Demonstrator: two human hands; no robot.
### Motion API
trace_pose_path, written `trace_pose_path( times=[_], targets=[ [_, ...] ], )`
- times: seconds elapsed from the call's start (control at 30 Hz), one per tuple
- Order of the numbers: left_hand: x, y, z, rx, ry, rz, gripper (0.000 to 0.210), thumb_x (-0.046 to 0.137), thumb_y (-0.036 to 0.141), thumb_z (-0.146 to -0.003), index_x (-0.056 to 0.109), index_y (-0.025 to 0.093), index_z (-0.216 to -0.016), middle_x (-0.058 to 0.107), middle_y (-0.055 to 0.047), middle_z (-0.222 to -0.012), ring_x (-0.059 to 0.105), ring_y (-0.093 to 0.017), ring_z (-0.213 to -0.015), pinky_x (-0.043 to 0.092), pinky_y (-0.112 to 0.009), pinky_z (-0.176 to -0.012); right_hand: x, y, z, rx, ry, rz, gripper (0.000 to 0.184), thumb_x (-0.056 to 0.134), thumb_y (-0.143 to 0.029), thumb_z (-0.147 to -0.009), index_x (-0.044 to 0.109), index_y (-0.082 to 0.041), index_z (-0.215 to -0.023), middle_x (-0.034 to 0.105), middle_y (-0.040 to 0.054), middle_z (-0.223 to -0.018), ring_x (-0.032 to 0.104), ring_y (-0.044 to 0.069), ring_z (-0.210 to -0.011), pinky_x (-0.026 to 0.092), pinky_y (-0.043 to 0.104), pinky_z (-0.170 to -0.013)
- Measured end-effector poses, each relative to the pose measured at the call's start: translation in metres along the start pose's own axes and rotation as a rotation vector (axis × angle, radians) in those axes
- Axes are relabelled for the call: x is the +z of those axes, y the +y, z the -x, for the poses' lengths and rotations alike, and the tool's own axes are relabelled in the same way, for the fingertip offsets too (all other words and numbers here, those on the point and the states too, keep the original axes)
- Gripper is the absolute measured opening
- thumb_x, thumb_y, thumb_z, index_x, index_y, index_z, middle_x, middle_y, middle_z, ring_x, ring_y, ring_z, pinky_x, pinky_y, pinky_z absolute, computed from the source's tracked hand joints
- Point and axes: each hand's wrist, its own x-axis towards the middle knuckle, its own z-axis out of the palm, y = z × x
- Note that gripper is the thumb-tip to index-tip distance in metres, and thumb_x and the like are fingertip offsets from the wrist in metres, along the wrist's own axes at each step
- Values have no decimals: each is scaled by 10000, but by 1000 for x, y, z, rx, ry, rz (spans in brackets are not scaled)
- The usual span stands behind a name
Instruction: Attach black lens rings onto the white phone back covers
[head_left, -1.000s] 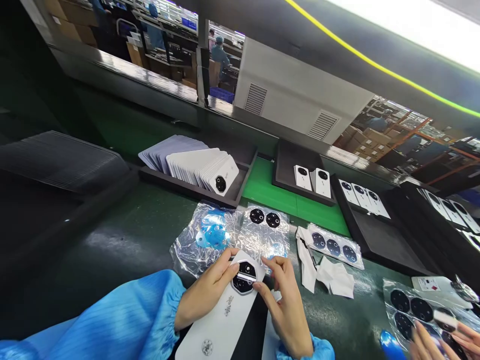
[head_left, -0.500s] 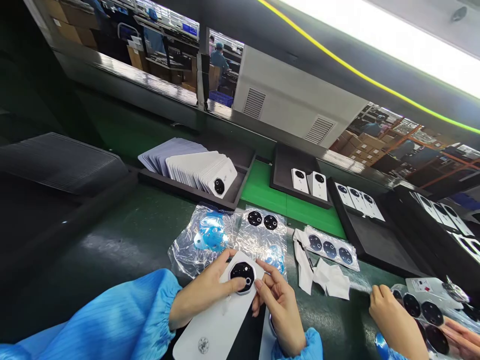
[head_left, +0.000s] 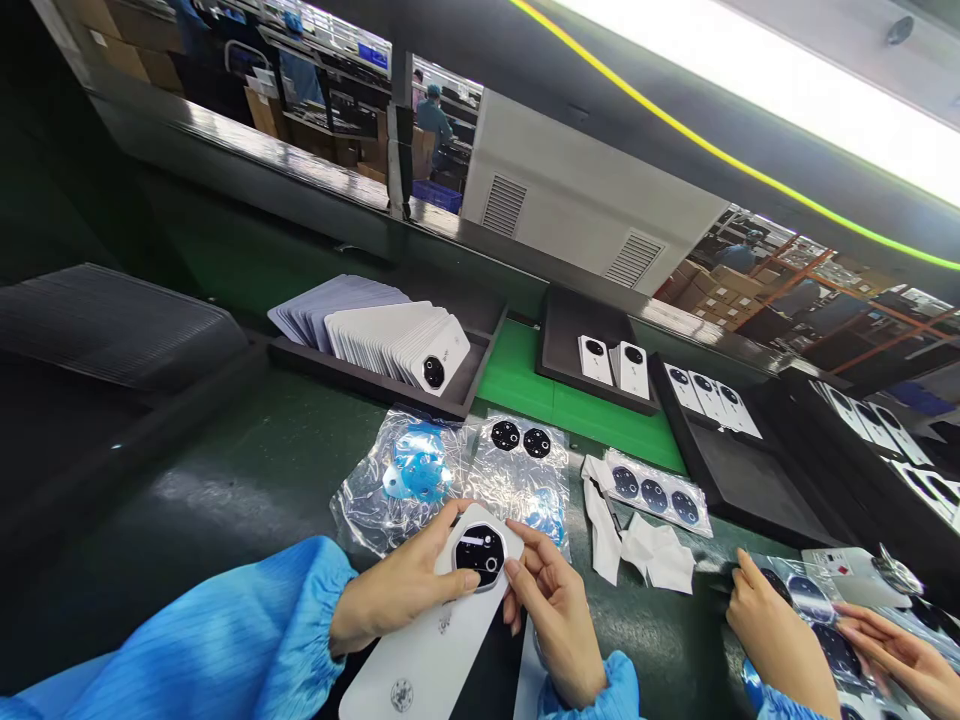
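Note:
Between my two hands I hold a white phone back cover [head_left: 420,655] with a round black camera lens plate [head_left: 480,557] near its top. My left hand [head_left: 397,590] grips the left edge, its thumb lying at the lower edge of the lens plate. At the upper right corner, my right hand [head_left: 551,605] pinches the cover between thumb and fingers. Just beyond lie a clear plastic bag with blue round films [head_left: 420,468] and a clear sheet carrying two black lens plates [head_left: 520,437]. A dark surface shows beneath the cover.
White cloths [head_left: 656,552] and a strip of lens plates [head_left: 654,492] lie to the right. A co-worker's hands [head_left: 780,630] handle lens plates in plastic there. Behind stand a black tray of fanned covers [head_left: 486,385], another tray [head_left: 570,375] and a third tray [head_left: 739,480].
My left thumb has shifted slightly off the lens plate toward its lower edge, and the cover is tilted a little. The co-worker's hands moved over the plastic at right.

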Motion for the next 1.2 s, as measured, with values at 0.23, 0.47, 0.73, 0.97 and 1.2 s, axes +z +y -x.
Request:
trace_pose_path(
  times=[0.23, 0.47, 0.73, 0.97, 1.2],
  targets=[
    [-2, 3, 0, -3, -67, -18, 663, 606, 456, -763, 308, 242, -1315, 582, -47, -1143, 580, -195, -909, 453, -291, -757, 3, -1, 2, 20, -25, -70, 630, 798, -546, -637, 554, -196, -1099, 620, -27, -707, 539, 106, -558, 397, 214, -482],
    [-4, 9, 2, 47, -85, -191, 624, 536, 411, -805, 304, 247, -1360, 538, -67, -1259, 512, -268, -1161, 406, -358, -968, 3, 4, 2, 52, -4, -70, 486, 807, -550, -609, 575, -179, -821, 539, -55, -625, 473, 81, -514, 355, 201, -465],
    [0, 12, 6, 51, -99, -307, 640, 490, 365, -835, 232, 235, -1406, 495, -84, -1338, 417, -271, -1287, 309, -363, -1069, 3, 3, -1, 34, 38, 39, 531, 653, -699, -684, 492, -193, -691, 368, -102, -433, 310, 50, -390, 201, 202, -408],
    [-1, 5, -1, 90, -37, -251, 438, 513, 465, -824, 458, 219, -1183, 585, -39, -1043, 557, -238, -985, 435, -322, -839, 13, 1, 1, -23, 49, 108, 579, 606, -765, -666, 483, -199, -642, 339, -87, -519, 302, 60, -429, 225, 217, -416],
    [-10, 14, -9, 100, -8, -362, 288, 517, 468, -782, 549, 182, -804, 500, 18, -705, 472, -169, -691, 359, -269, -633, 16, 5, 2, -86, -8, 246, 577, 515, -777, -733, 464, -209, -647, 323, -73, -551, 295, 87, -485, 236, 239, -454]
  ],
)
